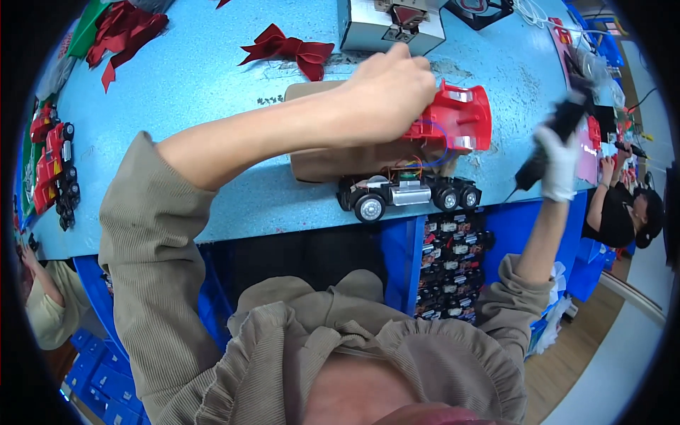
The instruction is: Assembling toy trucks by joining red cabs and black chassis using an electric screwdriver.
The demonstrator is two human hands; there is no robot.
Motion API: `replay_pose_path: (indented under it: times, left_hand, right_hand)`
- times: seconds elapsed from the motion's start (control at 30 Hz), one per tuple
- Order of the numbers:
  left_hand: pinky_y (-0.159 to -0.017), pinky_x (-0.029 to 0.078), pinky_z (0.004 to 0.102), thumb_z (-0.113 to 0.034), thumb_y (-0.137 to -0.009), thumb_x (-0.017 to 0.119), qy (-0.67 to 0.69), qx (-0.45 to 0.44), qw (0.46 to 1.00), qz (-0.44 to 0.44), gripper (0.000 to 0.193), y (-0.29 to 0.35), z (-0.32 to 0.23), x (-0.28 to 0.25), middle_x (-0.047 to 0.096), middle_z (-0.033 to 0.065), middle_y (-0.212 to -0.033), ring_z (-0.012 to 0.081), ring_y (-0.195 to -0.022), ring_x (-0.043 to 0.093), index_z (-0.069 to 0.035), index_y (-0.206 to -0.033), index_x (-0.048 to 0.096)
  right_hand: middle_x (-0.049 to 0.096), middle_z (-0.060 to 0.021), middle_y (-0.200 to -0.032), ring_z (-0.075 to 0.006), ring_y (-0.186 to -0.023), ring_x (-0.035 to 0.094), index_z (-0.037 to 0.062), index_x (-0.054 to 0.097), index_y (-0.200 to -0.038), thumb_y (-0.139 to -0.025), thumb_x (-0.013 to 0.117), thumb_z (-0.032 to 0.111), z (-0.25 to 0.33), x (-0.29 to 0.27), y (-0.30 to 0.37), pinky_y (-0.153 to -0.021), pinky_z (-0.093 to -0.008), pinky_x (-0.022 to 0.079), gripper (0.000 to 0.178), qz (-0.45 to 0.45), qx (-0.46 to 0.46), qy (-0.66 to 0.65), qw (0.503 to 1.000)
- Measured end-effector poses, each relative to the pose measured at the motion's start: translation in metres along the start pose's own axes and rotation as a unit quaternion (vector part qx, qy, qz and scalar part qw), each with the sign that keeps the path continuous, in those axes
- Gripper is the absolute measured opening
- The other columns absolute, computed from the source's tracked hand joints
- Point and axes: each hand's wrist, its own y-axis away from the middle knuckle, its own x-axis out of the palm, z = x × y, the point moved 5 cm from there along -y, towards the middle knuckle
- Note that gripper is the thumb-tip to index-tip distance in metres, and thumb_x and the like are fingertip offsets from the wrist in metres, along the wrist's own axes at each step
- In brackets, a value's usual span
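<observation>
My bare left hand (397,92) is closed, its fingertips pinched together in front of a white box with a metal mechanism (391,30). What they pinch, if anything, is too small to make out. Below that hand, a red plastic toy truck shell (464,120) lies on a brown padded block (326,163), partly covered by the hand. A black toy truck chassis (409,193) with silver-hubbed wheels stands against the block's near side, thin coloured wires running up from it. In its white glove, my right hand (556,159) grips a black electric screwdriver (549,145), blurred, tip pointing down-left.
Red ribbon bows (290,51) lie at the back of the blue table (234,219). Assembled red toy trucks (53,166) stand at the far left. Several chassis are stacked in a blue bin (453,265) below the front edge. Co-workers (623,205) sit on both sides.
</observation>
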Motion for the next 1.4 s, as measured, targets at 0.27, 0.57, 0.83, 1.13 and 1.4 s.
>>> replay_pose_path:
  times: [0.27, 0.57, 0.83, 1.13, 1.4]
  left_hand:
    - [-0.072, 0.051, 0.039, -0.014, -0.071, 0.063, 0.059, -0.096, 0.951, 0.289, 0.024, -0.018, 0.01, 0.013, 0.063, 0.0208, -0.094, 0.0332, -0.089, 0.062, -0.001, -0.091, 0.064]
    - [-0.071, 0.052, 0.0395, -0.014, -0.072, 0.063, 0.109, -0.045, 0.959, 0.259, 0.027, -0.019, 0.014, 0.016, 0.062, 0.019, -0.098, 0.0331, -0.089, 0.063, -0.002, -0.096, 0.064]
    - [-0.072, 0.052, 0.0397, -0.015, -0.073, 0.062, 0.081, -0.039, 0.96, 0.265, 0.027, -0.015, 0.011, 0.019, 0.062, 0.0181, -0.1, 0.0323, -0.091, 0.063, -0.003, -0.098, 0.064]
    - [-0.069, 0.052, 0.0392, -0.018, -0.074, 0.062, 0.043, -0.016, 0.968, 0.248, 0.028, -0.017, 0.004, 0.014, 0.063, 0.0176, -0.096, 0.0313, -0.087, 0.064, -0.004, -0.097, 0.063]
    - [-0.066, 0.052, 0.0392, -0.018, -0.074, 0.062, 0.046, -0.008, 0.97, 0.24, 0.026, -0.019, 0.005, 0.017, 0.064, 0.0165, -0.094, 0.0303, -0.084, 0.065, -0.005, -0.096, 0.065]
  right_hand:
    - [0.042, 0.0011, -0.061, -0.0104, -0.053, 0.043, 0.0095, 0.044, -0.07, -0.077, 0.055, 0.012, 0.144, 0.039, -0.069, -0.058, -0.0266, 0.04, 0.013, 0.083, -0.204, -0.528, 0.82]
    - [0.053, -0.0028, -0.069, -0.0124, -0.052, 0.051, 0.0034, 0.055, -0.087, -0.08, 0.06, 0.017, 0.174, 0.194, -0.109, -0.047, -0.0276, 0.044, 0.016, 0.375, -0.218, -0.473, 0.766]
    - [0.049, -0.0038, -0.061, -0.016, -0.061, 0.051, 0.0053, 0.05, -0.069, -0.088, 0.045, 0.015, 0.136, 0.152, -0.066, -0.067, -0.0322, 0.045, 0.022, 0.047, -0.283, -0.341, 0.895]
    - [0.057, -0.0057, -0.063, -0.0188, -0.052, 0.051, 0.0016, 0.054, -0.069, -0.077, 0.065, 0.011, 0.172, 0.041, 0.017, -0.05, -0.0289, 0.047, 0.017, 0.203, -0.344, -0.439, 0.805]
    - [0.047, 0.0002, -0.065, -0.0102, -0.05, 0.047, 0.0082, 0.043, -0.12, -0.086, 0.043, 0.014, 0.132, 0.088, 0.04, -0.051, -0.0278, 0.043, 0.035, 0.196, -0.28, -0.449, 0.826]
